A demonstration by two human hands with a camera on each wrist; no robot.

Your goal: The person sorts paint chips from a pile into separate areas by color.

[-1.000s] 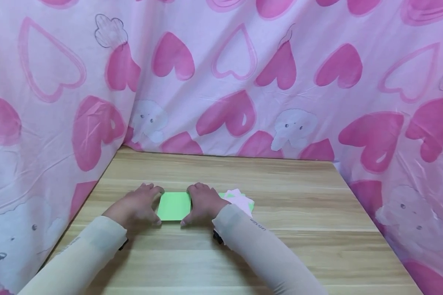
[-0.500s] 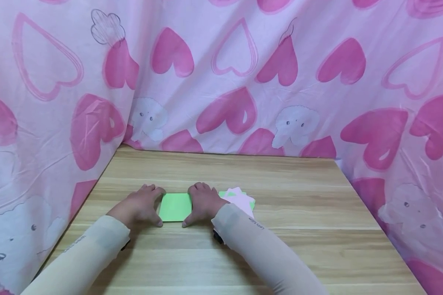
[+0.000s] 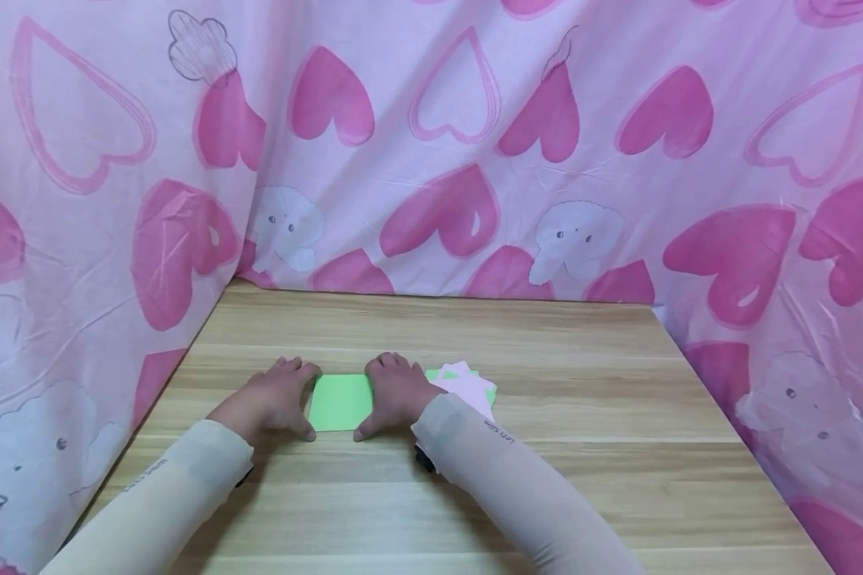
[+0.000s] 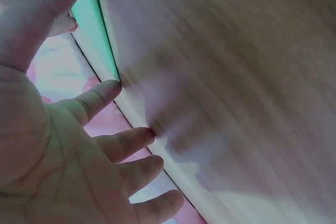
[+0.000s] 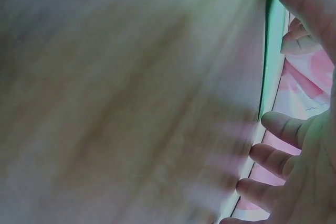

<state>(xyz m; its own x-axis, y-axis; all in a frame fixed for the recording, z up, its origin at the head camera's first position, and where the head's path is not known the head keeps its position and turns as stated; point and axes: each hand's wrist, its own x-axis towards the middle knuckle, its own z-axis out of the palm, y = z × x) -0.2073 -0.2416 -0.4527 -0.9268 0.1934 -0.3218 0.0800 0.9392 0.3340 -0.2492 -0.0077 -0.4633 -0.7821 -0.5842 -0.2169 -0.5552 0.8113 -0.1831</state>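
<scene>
left hand (image 3: 272,402) and right hand (image 3: 397,396) had fingers (image 4: 97,99) spread flanking green paper (image 3: 341,402), risking skewing it if they pushed unevenly.

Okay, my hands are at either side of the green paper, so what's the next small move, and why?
I'd probably move your right hand rightward to the overlapping pink and green papers. The green paper looks flat and fairly straight between that hand and your left hand, while the overlapping ones sit at odd angles.
</scene>
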